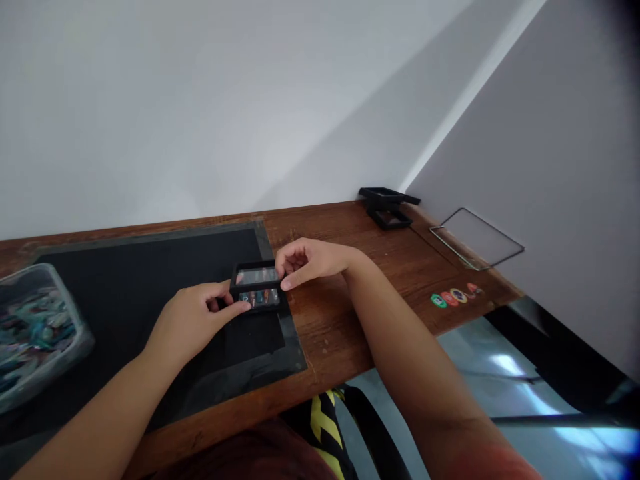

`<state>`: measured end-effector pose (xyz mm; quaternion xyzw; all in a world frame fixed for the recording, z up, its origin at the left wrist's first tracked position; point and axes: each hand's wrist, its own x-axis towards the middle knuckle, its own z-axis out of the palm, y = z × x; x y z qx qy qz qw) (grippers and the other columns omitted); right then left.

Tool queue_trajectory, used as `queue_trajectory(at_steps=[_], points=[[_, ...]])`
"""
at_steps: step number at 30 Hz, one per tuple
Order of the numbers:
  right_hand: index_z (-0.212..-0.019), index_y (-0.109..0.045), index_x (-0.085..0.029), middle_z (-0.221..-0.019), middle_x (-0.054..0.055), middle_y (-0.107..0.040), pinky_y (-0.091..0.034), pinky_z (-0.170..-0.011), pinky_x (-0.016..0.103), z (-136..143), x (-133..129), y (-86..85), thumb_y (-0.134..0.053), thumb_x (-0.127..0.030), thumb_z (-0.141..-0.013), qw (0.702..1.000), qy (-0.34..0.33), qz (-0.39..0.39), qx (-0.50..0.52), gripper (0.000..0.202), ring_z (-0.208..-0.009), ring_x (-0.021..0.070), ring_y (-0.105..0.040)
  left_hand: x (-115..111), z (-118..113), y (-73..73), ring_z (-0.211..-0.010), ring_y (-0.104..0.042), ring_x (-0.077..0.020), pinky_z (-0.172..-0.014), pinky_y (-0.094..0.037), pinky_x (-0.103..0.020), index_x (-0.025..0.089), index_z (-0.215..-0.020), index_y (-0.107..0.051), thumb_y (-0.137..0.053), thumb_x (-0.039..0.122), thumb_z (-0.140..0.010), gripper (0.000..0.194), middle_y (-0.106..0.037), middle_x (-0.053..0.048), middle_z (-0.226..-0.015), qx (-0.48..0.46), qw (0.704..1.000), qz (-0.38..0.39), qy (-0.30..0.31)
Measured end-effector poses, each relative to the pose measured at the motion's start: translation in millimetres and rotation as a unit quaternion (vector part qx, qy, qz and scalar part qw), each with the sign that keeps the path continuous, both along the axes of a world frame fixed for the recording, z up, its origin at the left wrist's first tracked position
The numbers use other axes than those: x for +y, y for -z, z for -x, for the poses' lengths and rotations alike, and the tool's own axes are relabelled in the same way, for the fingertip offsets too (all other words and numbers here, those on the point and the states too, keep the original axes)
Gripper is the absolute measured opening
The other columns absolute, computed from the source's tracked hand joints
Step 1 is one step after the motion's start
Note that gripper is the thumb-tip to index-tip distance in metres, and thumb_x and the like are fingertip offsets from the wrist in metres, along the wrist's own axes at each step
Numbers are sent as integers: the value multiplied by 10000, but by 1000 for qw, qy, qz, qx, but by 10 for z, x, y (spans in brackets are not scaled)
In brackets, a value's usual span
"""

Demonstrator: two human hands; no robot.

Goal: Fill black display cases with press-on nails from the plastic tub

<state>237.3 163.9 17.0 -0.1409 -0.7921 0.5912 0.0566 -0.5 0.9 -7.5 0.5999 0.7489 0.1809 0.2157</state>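
Note:
Over the black mat's right part, my right hand (313, 261) pinches the right end of a small black frame with a clear window (255, 275). Directly beneath it is a shallow black box (270, 308) with several small coloured pieces inside. My left hand (193, 317) grips the left side of the box, its thumb on the near edge and its fingers partly hidden behind. The frame overlaps the far part of the box. Whether its left end also touches my left fingers I cannot tell.
A clear plastic tub (80, 320) of small bluish-green pieces stands at the left on the black mat (215, 250). Black frames (387, 200) are piled at the back right. A wire stand (475, 267) leans near the right wall, with round stickers (450, 298) on the wooden table (345, 340).

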Motion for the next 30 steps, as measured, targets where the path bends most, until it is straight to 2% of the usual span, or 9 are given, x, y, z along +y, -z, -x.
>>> queue_trajectory(at_steps=[6,13,18,25,30], points=[[-842,-675,-143,-616,-79,-501,-277,-573,224,21,-8,5,-897,-419,-724,1000,0,-5,-10,374,-581,54,-421,6,5,-14,-636,-590,-196,-602,-369,-323,289,-954,-746,-600,724,-813,480,-647,18,-711,13,1000,7,13],[-849,-679,-155,-618,-79,-498,-273,-577,228,9,-16,6,-898,-440,-721,1000,0,-7,-20,382,-585,55,-412,15,11,-33,-628,-581,-194,-590,-369,-317,271,-979,-755,-585,733,-845,510,-644,8,-700,20,999,16,19],[-849,-683,-154,-636,-71,-509,-280,-587,230,1,-21,-16,-898,-449,-722,999,-2,-15,-29,386,-598,61,-427,10,11,-13,-620,-591,-204,-581,-371,-323,276,-982,-773,-596,771,-816,551,-656,-3,-693,9,1000,6,18],[-854,-689,-147,-636,-69,-517,-277,-580,222,1,-25,-24,-893,-440,-728,999,-8,-23,-23,379,-595,59,-428,12,26,2,-661,-601,-204,-620,-400,-324,279,-1114,-781,-669,766,-766,609,-700,-5,-768,-21,1000,-10,0],[-848,-689,-148,-620,-73,-506,-267,-566,222,4,-26,-9,-897,-447,-723,999,-8,-19,-25,385,-582,58,-423,25,48,8,-682,-604,-207,-623,-403,-328,275,-1191,-768,-655,780,-775,664,-706,-9,-789,-20,1000,-2,-1]])
